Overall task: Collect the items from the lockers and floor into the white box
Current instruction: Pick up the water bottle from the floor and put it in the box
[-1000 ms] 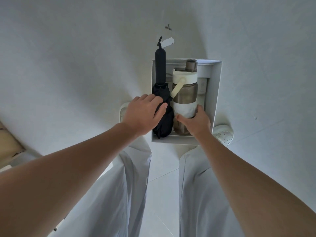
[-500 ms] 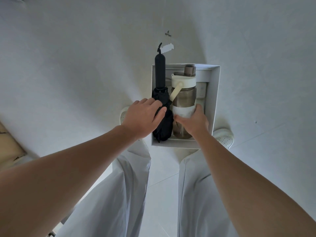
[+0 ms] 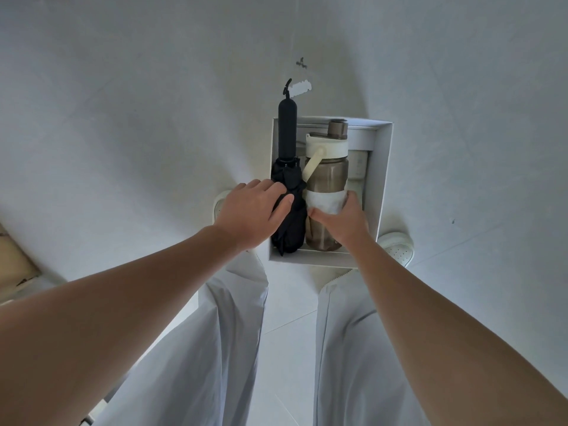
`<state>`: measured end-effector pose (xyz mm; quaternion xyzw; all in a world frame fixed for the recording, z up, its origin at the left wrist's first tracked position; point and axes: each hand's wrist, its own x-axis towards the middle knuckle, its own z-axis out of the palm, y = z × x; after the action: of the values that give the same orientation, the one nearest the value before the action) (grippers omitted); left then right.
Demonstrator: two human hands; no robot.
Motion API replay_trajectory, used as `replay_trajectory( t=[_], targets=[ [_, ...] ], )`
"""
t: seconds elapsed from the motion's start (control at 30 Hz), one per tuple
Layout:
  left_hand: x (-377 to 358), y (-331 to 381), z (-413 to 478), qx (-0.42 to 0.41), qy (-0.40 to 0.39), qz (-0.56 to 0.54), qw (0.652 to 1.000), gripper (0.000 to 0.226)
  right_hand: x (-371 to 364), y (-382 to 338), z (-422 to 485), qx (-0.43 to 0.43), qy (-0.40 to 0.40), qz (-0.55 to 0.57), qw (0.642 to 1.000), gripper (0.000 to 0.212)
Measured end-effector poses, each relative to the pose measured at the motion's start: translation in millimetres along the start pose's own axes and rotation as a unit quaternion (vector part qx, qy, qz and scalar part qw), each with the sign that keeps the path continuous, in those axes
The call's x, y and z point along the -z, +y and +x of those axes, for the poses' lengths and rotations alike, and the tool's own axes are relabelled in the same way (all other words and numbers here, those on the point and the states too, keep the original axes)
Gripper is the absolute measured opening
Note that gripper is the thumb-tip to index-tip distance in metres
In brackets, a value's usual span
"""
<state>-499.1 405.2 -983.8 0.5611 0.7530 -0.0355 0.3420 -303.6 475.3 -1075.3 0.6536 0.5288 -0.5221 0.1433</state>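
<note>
The white box (image 3: 382,182) lies on the pale floor in front of my feet. Inside it a folded black umbrella (image 3: 288,167) lies along the left side, its handle sticking out past the far rim. Beside it lies a brown bottle (image 3: 327,176) with a cream lid and strap and a white band around its middle. My left hand (image 3: 252,215) rests on the umbrella's fabric with the fingers curled over it. My right hand (image 3: 344,219) grips the bottle at the white band. A small white item (image 3: 359,164) lies against the box's right wall.
My white shoes (image 3: 396,245) flank the box's near end, and my pale trousers fill the lower middle. A tan board (image 3: 15,262) sits at the left edge. A small white tag (image 3: 301,87) lies on the floor beyond the umbrella handle.
Both hands stay on the umbrella and the bottle. The view has shifted slightly, so the box sits a little lower in the frame, and my right hand has slid a little up the bottle.
</note>
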Motion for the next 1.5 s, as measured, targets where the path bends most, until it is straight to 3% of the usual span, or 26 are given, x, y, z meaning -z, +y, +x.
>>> replay_trajectory(
  t=[0.3, 0.57, 0.77, 0.9, 1.17, 1.37, 1.5],
  targets=[
    [1, 3, 1, 0.002, 0.006, 0.005, 1.0, 0.048, -3, 1, 1, 0.01, 0.003, -0.007, 1.0, 0.088],
    [1, 3, -12, 0.018, -0.027, 0.022, 0.999, 0.041, 1, 8, -29, 0.029, 0.001, 0.069, 0.997, 0.074],
    [42, 22, -27, 0.006, -0.02, 0.042, 0.999, 0.041, 43, -22, -80, 0.097, -0.009, 0.055, 0.994, 0.069],
    [102, 46, -34, -0.018, 0.014, 0.064, 0.998, 0.048, 99, -70, -121, 0.154, -0.004, 0.017, 0.988, 0.073],
    [286, 123, -74, -0.063, 0.103, 0.098, 0.988, 0.056, 237, -189, -244, 0.231, 0.099, -0.016, 0.968, 0.067],
    [447, 198, -151, -0.105, 0.201, 0.144, 0.963, 0.05, 343, -275, -386, 0.309, 0.222, -0.023, 0.924, 0.06],
    [536, 240, -216, -0.099, 0.296, 0.122, 0.942, 0.045, 392, -319, -481, 0.354, 0.259, 0.027, 0.898, 0.064]
  ],
)
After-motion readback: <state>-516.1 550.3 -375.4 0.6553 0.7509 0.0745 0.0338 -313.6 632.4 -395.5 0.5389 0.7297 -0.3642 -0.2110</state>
